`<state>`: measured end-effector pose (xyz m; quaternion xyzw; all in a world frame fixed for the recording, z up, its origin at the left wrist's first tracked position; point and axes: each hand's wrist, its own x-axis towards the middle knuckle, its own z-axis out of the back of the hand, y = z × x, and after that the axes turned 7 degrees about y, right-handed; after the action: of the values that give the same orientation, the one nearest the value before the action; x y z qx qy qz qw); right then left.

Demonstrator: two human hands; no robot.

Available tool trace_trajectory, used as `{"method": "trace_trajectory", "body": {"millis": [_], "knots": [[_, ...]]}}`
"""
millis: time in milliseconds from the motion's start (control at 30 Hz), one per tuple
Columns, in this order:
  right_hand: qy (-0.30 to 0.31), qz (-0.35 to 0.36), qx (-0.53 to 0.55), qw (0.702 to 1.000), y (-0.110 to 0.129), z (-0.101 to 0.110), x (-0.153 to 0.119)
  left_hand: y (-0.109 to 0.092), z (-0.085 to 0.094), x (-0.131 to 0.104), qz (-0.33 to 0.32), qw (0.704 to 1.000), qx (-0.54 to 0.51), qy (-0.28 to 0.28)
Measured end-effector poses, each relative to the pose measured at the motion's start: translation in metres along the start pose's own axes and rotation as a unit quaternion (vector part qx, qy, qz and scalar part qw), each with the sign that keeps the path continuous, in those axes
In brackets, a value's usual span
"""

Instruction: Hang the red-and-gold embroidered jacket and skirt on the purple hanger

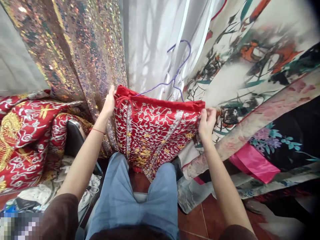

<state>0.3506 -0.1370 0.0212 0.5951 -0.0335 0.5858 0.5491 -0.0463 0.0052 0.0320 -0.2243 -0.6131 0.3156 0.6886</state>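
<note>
A red skirt point(150, 133) with silver and gold embroidery hangs stretched between my two hands, its lower part falling between my knees. My left hand point(110, 101) grips the left end of its plain red waistband, close to a tied red cord. At the waistband's right end, my right hand point(207, 121) is closed on the cloth with the thumb on top. A purple wire hanger point(176, 73) rises behind the waistband, its lower part hidden by the skirt.
To the left lies another red embroidered garment point(22, 143) over a dark chair-like edge. Sequined fabric point(82, 43) and white sheer fabric point(150, 40) hang in front. Printed garments point(232, 76) and a pink cloth piece point(255, 163) hang at right, above red floor tiles point(195, 216).
</note>
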Motion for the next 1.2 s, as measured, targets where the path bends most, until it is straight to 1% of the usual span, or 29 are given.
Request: {"method": "trace_trajectory", "body": {"millis": [67,133,200,267,300,367,400,467,533,600,633,667,700,733,833,867,900,967,1033,1100,1133,1167,1200], "knots": [[-0.037,0.043,-0.071,0.996,-0.006,-0.003,-0.014,0.006,0.005,0.0,0.044,0.996,-0.048,0.054],[-0.044,0.059,-0.135,0.988,-0.012,-0.007,-0.022,0.005,0.011,-0.002,0.079,0.987,-0.077,0.113],[-0.038,0.063,-0.176,0.982,-0.016,-0.011,-0.024,-0.001,0.018,-0.004,0.108,0.977,-0.093,0.159],[-0.033,0.067,-0.193,0.978,-0.016,-0.013,-0.022,-0.007,0.024,-0.007,0.123,0.971,-0.097,0.183],[-0.037,0.065,-0.196,0.978,-0.014,-0.013,-0.021,-0.01,0.025,-0.008,0.119,0.971,-0.094,0.183],[-0.053,0.048,-0.187,0.98,-0.008,-0.012,-0.019,-0.014,0.022,-0.009,0.085,0.981,-0.08,0.155],[-0.056,0.036,-0.173,0.983,-0.003,-0.01,-0.018,-0.016,0.017,-0.009,0.06,0.988,-0.068,0.127],[-0.042,0.016,-0.123,0.991,0.005,-0.005,-0.013,-0.018,0.004,-0.011,0.009,0.999,-0.022,0.038],[0.008,0.0,-0.053,0.999,0.011,0.001,-0.008,-0.02,-0.011,-0.015,-0.023,0.996,0.042,-0.078],[0.083,-0.027,0.019,0.996,0.012,0.006,-0.001,-0.021,-0.025,-0.02,-0.032,0.979,0.093,-0.181],[0.118,-0.045,0.05,0.991,0.011,0.008,0.001,-0.021,-0.03,-0.022,-0.032,0.971,0.105,-0.212],[0.143,-0.061,0.074,0.985,0.01,0.009,0.002,-0.02,-0.033,-0.023,-0.029,0.967,0.107,-0.227],[0.151,-0.07,0.09,0.982,0.007,0.01,0.002,-0.019,-0.033,-0.024,-0.027,0.968,0.103,-0.228],[0.142,-0.072,0.097,0.982,0.004,0.01,0.001,-0.018,-0.032,-0.025,-0.027,0.972,0.098,-0.214],[0.079,-0.056,0.071,0.993,-0.005,0.007,-0.007,-0.016,-0.022,-0.024,-0.026,0.983,0.11,-0.142],[0.062,-0.056,0.051,0.995,-0.007,0.007,-0.01,-0.017,-0.019,-0.023,-0.02,0.984,0.122,-0.127],[0.051,-0.061,0.028,0.996,-0.008,0.006,-0.013,-0.019,-0.017,-0.023,-0.01,0.983,0.134,-0.122],[0.028,-0.061,-0.032,0.997,-0.004,0.004,-0.019,-0.025,-0.017,-0.021,0.021,0.98,0.142,-0.134],[-0.022,-0.031,-0.125,0.991,0.01,0.0,-0.023,-0.03,-0.02,-0.02,0.052,0.981,0.129,-0.136],[-0.091,0.02,-0.229,0.969,0.035,-0.01,-0.028,-0.03,-0.022,-0.02,0.065,0.985,0.105,-0.119],[-0.116,0.051,-0.265,0.956,0.05,-0.018,-0.031,-0.028,-0.023,-0.022,0.062,0.988,0.092,-0.11],[-0.126,0.085,-0.281,0.948,0.068,-0.029,-0.036,-0.025,-0.023,-0.027,0.056,0.99,0.081,-0.104],[-0.116,0.126,-0.273,0.947,0.086,-0.043,-0.041,-0.022,-0.023,-0.034,0.05,0.991,0.071,-0.1]]}}
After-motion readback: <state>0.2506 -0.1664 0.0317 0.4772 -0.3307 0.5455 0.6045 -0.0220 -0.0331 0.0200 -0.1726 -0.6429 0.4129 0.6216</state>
